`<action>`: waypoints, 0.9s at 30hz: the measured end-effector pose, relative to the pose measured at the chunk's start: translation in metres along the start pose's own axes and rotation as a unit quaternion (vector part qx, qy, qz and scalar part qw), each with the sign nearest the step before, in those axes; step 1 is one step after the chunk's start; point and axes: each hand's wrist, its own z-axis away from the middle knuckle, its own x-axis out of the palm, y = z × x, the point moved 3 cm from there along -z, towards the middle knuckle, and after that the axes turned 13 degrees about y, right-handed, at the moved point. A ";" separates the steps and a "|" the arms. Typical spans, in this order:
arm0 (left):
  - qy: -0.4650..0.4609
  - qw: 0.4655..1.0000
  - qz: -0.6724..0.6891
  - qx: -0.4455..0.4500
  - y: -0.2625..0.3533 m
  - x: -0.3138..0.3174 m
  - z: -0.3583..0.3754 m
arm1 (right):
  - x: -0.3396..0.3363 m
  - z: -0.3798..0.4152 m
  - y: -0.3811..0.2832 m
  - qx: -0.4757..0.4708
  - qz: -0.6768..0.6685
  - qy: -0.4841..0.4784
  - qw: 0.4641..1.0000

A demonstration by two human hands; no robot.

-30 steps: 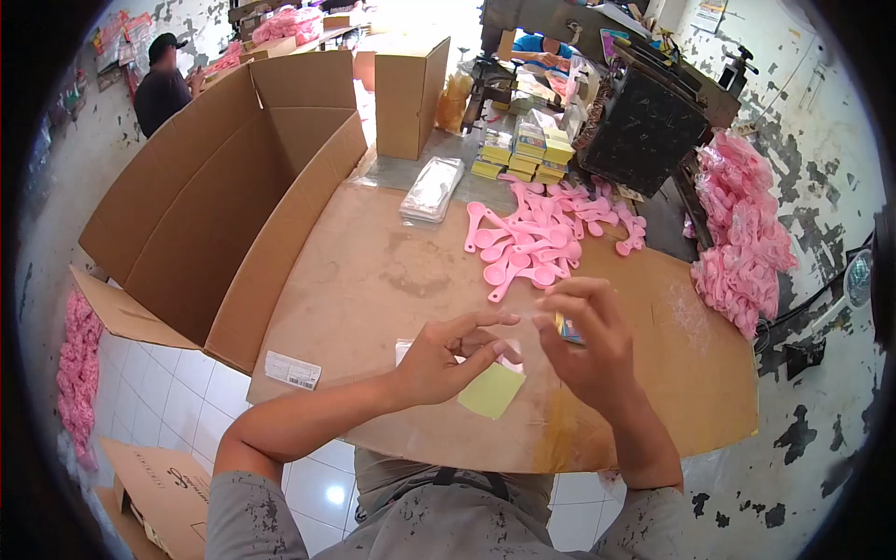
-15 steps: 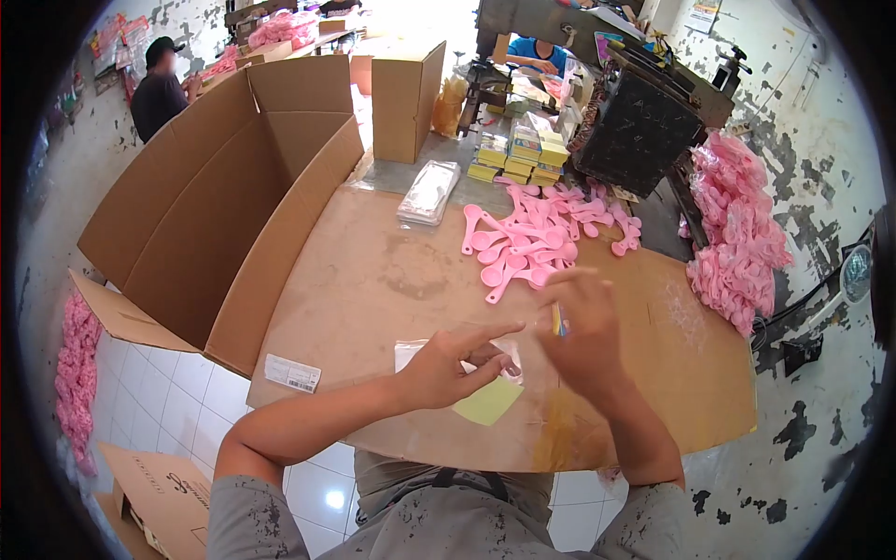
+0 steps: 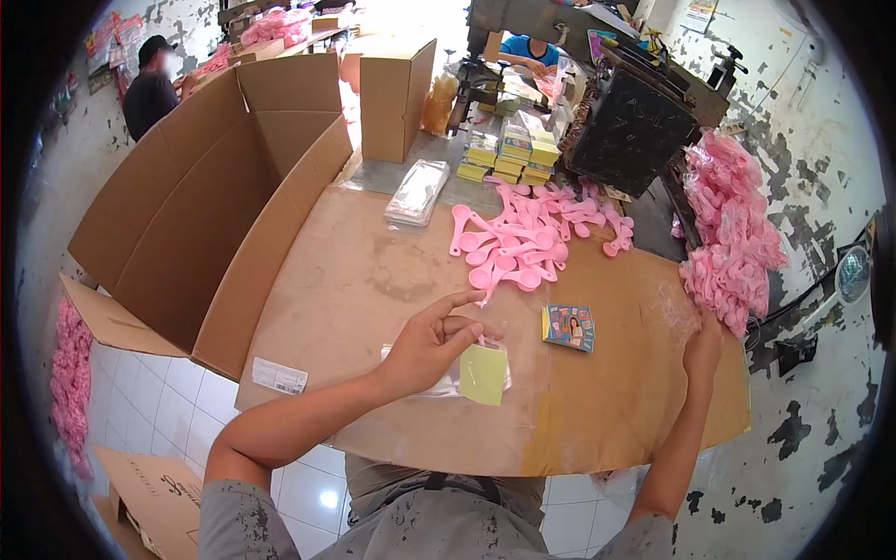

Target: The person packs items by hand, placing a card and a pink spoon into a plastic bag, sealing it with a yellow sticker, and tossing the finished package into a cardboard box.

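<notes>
My left hand (image 3: 434, 343) is pinched at the top edge of a pale yellow card (image 3: 483, 378), its index finger stretched toward the spoons. Clear plastic bags (image 3: 439, 385) lie under the card and the hand. A small pink bit shows at the card's top; I cannot make out what it is. To the right sits a small stack of printed cards (image 3: 569, 329) with a blue patterned face. My right hand (image 3: 705, 350) reaches to the table's right edge, against the pile of bagged pink items (image 3: 733, 252); its fingertips are partly hidden there.
Loose pink measuring spoons (image 3: 513, 245) lie beyond my hands. Behind them stand stacked card packs (image 3: 509, 154) and a black machine box (image 3: 630, 121). A bundle of clear bags (image 3: 416, 193) lies left of these. A large open carton (image 3: 261, 252) flanks the table. Two people work farther back.
My right hand has swung right to the bagged pink pile. The small card stack now lies on the table. My left hand has shifted slightly left and up, and the yellow card stands straighter.
</notes>
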 end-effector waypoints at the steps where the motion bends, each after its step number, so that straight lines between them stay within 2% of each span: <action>1: 0.000 1.000 0.002 -0.013 0.000 0.000 -0.001 | -0.008 -0.003 -0.009 0.054 -0.025 -0.012 0.998; 4: -0.002 0.999 0.002 -0.047 -0.001 0.001 -0.001 | -0.037 -0.021 -0.070 0.070 -0.245 -0.062 0.965; 6: 0.005 0.999 0.003 -0.043 -0.008 0.002 -0.002 | -0.066 -0.031 -0.141 0.162 -0.355 -0.202 0.898; 8: -0.006 1.000 -0.016 -0.015 -0.013 0.002 0.000 | -0.062 -0.013 -0.186 0.086 -0.510 -0.325 0.792; 10: -0.007 0.999 -0.035 -0.006 -0.010 0.002 0.002 | -0.077 -0.005 -0.239 0.020 -0.611 -0.356 0.707; 13: -0.001 0.999 -0.046 0.001 -0.003 0.004 0.004 | -0.076 0.011 -0.287 0.013 -0.669 -0.395 0.629; 15: 0.005 0.999 -0.033 0.037 0.000 0.005 0.003 | -0.061 0.019 -0.294 0.083 -0.685 -0.406 0.600; 16: 0.005 0.999 -0.042 0.025 0.000 0.003 0.002 | -0.056 0.021 -0.296 0.116 -0.691 -0.411 0.583; 21: 0.013 0.997 -0.061 -0.040 0.001 0.000 0.003 | -0.046 0.023 -0.285 0.142 -0.695 -0.429 0.559; 25: 0.010 0.995 -0.092 -0.048 -0.004 -0.002 0.003 | -0.039 0.030 -0.281 0.203 -0.726 -0.416 0.508; 27: 0.014 0.994 -0.091 -0.051 -0.003 -0.002 0.003 | -0.034 0.034 -0.279 0.216 -0.720 -0.422 0.507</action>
